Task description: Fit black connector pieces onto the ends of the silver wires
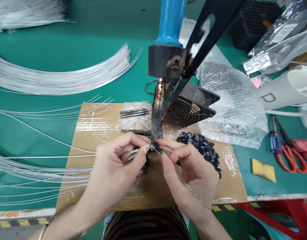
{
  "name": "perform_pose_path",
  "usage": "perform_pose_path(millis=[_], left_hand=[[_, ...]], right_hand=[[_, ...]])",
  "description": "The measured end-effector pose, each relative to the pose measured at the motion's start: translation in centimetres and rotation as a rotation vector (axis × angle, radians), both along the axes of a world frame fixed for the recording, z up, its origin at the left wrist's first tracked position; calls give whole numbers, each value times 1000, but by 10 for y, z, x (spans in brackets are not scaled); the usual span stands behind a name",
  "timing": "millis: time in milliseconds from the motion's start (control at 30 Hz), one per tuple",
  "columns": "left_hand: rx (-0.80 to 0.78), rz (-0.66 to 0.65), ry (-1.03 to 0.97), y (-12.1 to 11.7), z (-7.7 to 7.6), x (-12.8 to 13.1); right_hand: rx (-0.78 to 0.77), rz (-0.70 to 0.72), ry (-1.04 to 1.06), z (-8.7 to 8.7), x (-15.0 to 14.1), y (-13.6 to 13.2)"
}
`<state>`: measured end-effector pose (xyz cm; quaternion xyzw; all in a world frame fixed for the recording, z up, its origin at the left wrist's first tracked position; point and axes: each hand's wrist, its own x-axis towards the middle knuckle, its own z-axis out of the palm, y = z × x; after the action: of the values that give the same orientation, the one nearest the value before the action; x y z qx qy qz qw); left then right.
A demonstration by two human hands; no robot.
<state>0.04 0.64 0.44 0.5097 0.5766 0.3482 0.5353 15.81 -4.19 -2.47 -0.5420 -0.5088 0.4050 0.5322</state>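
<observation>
The soldering iron (157, 106) stands nearly upright, its long axis leaning slightly, with the tip pointing down and a little toward the person. The left hand (118, 170) is just beside the iron's tip on the left; its thumb and index finger are pinched together there, and white wires (134, 152) pass under these 2 fingers with their long axis running left to right, ends pointing right toward the tip. How many wires the pinch holds, I cannot tell. The right hand (193, 171), right of the tip, has its thumb and a finger nearly closed around 1 thin solder wire (158, 153), while another fingertip reaches close to the tip. The solder wire's long axis slants: 1 end points up and left at the iron's tip, and the rest runs down and right across the palm toward the wrist. Right of the iron's tip lies a pile of small black plastic pieces (199, 148) on a cardboard sheet (232, 170); behind that pile, right of the iron, sits a black fan (187, 115). A wrapped block (136, 124) bearing metal rods (134, 113) is left of the iron.
</observation>
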Motion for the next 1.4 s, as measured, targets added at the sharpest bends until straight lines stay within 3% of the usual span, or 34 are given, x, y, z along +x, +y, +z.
perform_pose_path(millis=[1400], left_hand=[[20,2,8,2,3,-2]], right_hand=[[19,-24,50,-3,-2,1]])
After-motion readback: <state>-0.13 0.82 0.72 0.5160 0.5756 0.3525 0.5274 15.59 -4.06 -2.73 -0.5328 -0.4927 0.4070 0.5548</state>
